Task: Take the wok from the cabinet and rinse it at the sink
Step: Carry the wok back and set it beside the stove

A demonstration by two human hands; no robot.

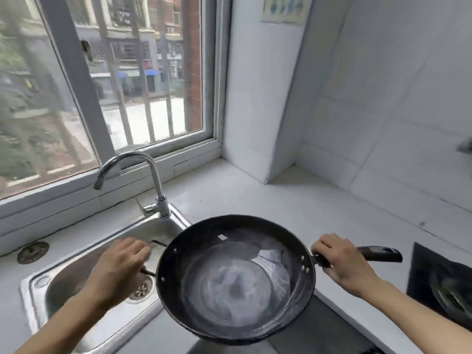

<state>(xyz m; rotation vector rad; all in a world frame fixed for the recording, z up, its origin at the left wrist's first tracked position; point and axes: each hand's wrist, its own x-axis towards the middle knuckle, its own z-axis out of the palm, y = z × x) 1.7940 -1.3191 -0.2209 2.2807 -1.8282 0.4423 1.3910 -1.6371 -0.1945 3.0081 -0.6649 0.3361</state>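
Note:
A black wok (235,279) with a worn grey bottom hangs level in front of me, half over the steel sink (84,272) and half over the counter. My right hand (342,264) grips its long dark handle (380,254) on the right. My left hand (120,267) holds the thin wire loop handle on the wok's left side, above the sink drain (141,290). The curved chrome faucet (143,175) stands behind the sink with its spout turned left. No water is running.
A window with bars runs behind the sink. White tiled counter (293,200) stretches to the right corner. A black stove top (439,282) with a dark pan lies at the far right. A round drain cover (33,252) sits left of the sink.

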